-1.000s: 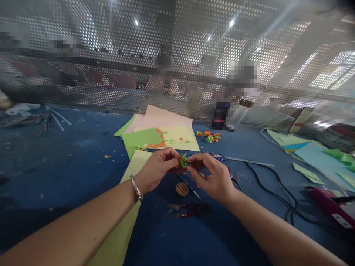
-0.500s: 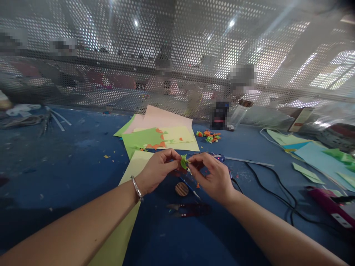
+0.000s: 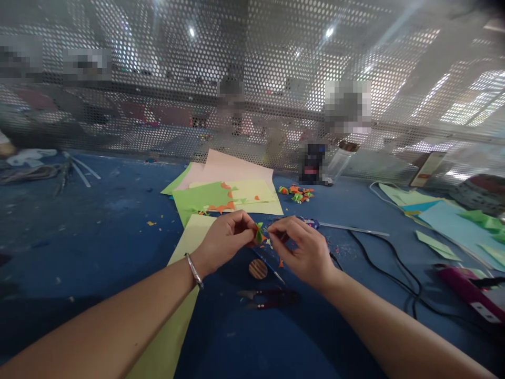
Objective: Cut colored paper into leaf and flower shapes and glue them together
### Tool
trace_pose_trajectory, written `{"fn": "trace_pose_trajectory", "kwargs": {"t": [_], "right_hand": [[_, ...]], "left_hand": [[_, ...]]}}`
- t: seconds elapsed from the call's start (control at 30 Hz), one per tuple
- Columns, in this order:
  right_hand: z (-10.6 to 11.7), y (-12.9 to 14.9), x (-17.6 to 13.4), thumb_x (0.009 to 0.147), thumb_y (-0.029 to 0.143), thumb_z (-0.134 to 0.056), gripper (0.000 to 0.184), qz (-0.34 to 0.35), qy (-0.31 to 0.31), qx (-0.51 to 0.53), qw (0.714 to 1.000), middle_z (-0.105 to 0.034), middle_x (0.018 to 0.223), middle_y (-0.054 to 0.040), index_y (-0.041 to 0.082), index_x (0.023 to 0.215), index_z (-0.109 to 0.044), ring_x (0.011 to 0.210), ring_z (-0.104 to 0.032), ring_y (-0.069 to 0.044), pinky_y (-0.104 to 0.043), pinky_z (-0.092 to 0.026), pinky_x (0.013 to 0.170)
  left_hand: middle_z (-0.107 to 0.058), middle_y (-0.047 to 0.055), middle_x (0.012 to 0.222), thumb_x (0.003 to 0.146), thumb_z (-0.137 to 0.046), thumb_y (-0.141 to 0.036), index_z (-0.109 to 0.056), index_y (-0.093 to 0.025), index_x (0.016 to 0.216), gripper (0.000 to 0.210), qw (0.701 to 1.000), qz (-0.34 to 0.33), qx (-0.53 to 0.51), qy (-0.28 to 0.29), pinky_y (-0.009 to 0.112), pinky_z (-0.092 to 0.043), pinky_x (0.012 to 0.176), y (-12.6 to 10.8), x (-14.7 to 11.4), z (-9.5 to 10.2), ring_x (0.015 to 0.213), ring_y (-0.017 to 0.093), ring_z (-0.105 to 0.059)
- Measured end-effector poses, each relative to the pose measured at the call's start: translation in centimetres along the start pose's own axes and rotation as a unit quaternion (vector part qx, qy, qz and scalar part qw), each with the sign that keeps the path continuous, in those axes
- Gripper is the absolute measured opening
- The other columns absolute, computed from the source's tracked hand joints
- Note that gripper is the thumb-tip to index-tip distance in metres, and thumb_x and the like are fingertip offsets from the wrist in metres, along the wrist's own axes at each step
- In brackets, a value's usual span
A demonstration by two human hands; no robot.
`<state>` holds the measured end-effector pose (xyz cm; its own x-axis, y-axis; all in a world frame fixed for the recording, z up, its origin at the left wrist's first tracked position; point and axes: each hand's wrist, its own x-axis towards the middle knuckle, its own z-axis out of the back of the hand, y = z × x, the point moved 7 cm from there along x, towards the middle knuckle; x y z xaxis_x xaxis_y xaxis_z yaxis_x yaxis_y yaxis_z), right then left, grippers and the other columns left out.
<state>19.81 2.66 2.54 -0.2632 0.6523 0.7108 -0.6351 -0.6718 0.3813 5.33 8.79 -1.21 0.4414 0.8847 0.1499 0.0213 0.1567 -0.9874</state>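
The blue table (image 3: 98,226) carries everything; on it lie paper sheets (image 3: 197,197), overlapping beyond the 2 hands. The left hand (image 3: 226,239) pinches a small folded paper piece (image 3: 259,233) between thumb and finger, above the table. The right hand (image 3: 305,252) is just beside it, thumb and forefinger nearly together; I cannot tell whether they hold a scrap or nothing. Nearer the person lie scissors (image 3: 276,295), then, farther off, a pile of paper bits (image 3: 296,193), and below the hands a wooden disc (image 3: 258,269). The paper piece, green with some orange, should be almost weightless, soft, easily creased or torn, and hardly slippery. Best hold its folded base lightly, leaving the thin points uncrushed.
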Motion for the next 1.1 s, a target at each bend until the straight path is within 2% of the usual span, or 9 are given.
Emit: {"fn": "trace_pose_trajectory", "kwargs": {"t": [0.37, 0.6, 0.87, 1.1], "right_hand": [[-0.16, 0.60, -0.11, 0.092, 0.008, -0.057, 0.016, 0.065, 0.027, -0.025, 0.997, -0.072, 0.096, -0.0055, 0.022, 0.100, -0.063, 0.088, -0.068, -0.018, -0.033, -0.055, 0.079], [-0.36, 0.85, -0.05, 0.093, 0.009, -0.057, 0.015, 0.075, 0.034, -0.046, 0.996, -0.073, 0.094, -0.0055, 0.021, 0.098, -0.064, 0.087, -0.068, -0.018, -0.032, -0.055, 0.078], [-0.31, 0.86, -0.08, 0.092, 0.008, -0.056, 0.014, 0.068, 0.038, -0.034, 0.996, -0.072, 0.093, -0.0060, 0.019, 0.097, -0.063, 0.087, -0.067, -0.019, -0.032, -0.054, 0.078], [-0.47, -0.06, -0.04, 0.091, 0.011, -0.058, 0.014, -0.010, 0.035, 0.009, 0.999, -0.068, 0.090, -0.0036, 0.020, 0.100, -0.064, 0.077, -0.065, -0.015, -0.028, -0.053, 0.071]], "left_hand": [[-0.063, -0.003, 0.066, 0.079, -0.059, -0.018, -0.057, -0.020, 0.076, 0.004, 0.998, -0.021, 0.063, 0.013, 0.028, -0.050, 0.064, -0.34, -0.02, 0.11, 0.064, 0.014, -0.061], [-0.062, -0.003, 0.066, 0.078, -0.056, -0.014, -0.057, -0.019, 0.076, 0.006, 0.993, -0.036, 0.113, 0.017, 0.027, -0.047, 0.062, -0.72, -0.12, 0.07, 0.063, 0.013, -0.059], [-0.063, -0.002, 0.067, 0.078, -0.055, -0.013, -0.057, -0.019, 0.076, 0.007, 0.990, -0.040, 0.137, 0.012, 0.028, -0.047, 0.062, -0.49, -0.36, 0.19, 0.064, 0.014, -0.059], [-0.062, -0.002, 0.068, 0.077, -0.059, -0.017, -0.058, -0.019, 0.077, 0.003, 0.995, -0.024, 0.093, 0.006, 0.030, -0.051, 0.063, 0.09, -0.11, 0.32, 0.064, 0.015, -0.062]]}}
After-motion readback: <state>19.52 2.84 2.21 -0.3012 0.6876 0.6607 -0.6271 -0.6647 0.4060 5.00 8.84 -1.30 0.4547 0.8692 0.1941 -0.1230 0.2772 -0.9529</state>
